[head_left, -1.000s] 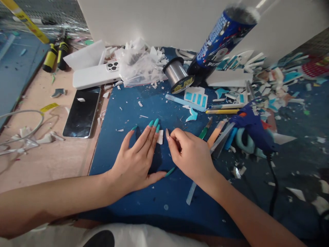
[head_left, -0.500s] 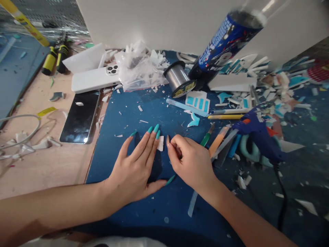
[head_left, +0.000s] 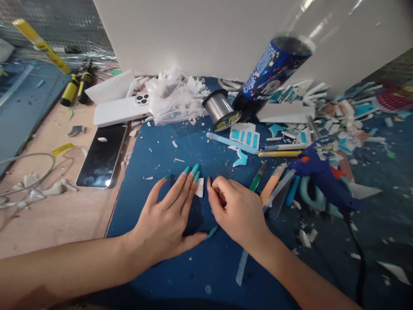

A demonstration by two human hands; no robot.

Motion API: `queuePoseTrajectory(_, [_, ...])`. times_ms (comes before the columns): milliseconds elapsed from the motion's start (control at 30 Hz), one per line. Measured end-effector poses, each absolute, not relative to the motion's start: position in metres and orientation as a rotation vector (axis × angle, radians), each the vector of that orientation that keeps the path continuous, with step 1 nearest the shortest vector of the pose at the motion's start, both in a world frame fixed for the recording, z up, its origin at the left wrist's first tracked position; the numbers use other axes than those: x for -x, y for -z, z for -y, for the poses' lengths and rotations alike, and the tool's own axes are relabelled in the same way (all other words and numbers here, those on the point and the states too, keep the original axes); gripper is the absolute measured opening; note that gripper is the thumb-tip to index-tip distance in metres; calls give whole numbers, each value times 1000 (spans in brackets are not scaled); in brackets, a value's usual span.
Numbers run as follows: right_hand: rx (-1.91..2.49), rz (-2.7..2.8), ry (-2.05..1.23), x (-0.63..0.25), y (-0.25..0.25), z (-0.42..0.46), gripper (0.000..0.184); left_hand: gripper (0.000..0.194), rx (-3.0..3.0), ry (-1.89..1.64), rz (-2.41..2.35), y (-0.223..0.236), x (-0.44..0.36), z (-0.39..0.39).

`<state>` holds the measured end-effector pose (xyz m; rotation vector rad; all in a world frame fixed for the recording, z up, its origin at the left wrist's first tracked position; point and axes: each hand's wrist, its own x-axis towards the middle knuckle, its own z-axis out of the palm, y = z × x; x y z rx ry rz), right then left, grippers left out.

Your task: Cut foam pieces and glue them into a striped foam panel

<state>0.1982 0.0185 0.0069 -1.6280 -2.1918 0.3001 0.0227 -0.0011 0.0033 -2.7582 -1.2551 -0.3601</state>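
My left hand (head_left: 167,211) lies flat on the blue mat (head_left: 155,284), fingers stretched out and thumb spread to the right. Beside its fingertips a small white piece (head_left: 200,188) shows, partly hidden by the fingers. Just right of that piece, my right hand (head_left: 238,206) is closed, its fingers curled in against the thumb. Whatever it may hold is hidden inside the fingers. A green-handled craft knife (head_left: 257,178) and a translucent strip (head_left: 241,268) lie next to the right hand, both partly covered by it.
A blue glue gun (head_left: 325,174) with a black cord lies at right among sticks and scraps. Behind stand a spool of clear line (head_left: 219,108) and a tilted Pepsi bottle (head_left: 271,71). At left are a dark phone (head_left: 101,159) and yellow-black pliers (head_left: 77,88).
The camera has tilted, so the whole scene sits lower in the picture. Both hands keep nearly the same pose and place around the white piece.
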Motion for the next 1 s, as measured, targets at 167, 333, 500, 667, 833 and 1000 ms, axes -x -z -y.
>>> queuePoseTrajectory(167, [1629,2195,-290,-198,-7,-18,24,70,2770,376,1253,-2,-23,1])
queuePoseTrajectory(333, [1633,2197,-291,-197,-7,-18,23,65,2767,390,1281,-3,-22,0])
queuePoseTrajectory(500, [1618,2197,-289,-198,-7,-17,21,64,2765,413,1302,-3,-23,-1])
queuePoseTrajectory(667, [1609,2198,-304,-199,-8,-18,23,63,2767,435,1310,-2,-23,0])
queuePoseTrajectory(833, [1606,2215,-318,-198,-8,-19,24,63,2770,421,1310,-2,-23,0])
queuePoseTrajectory(1000, [1615,2228,-313,-199,-8,-19,24,63,2778,393,1315,-3,-23,-1])
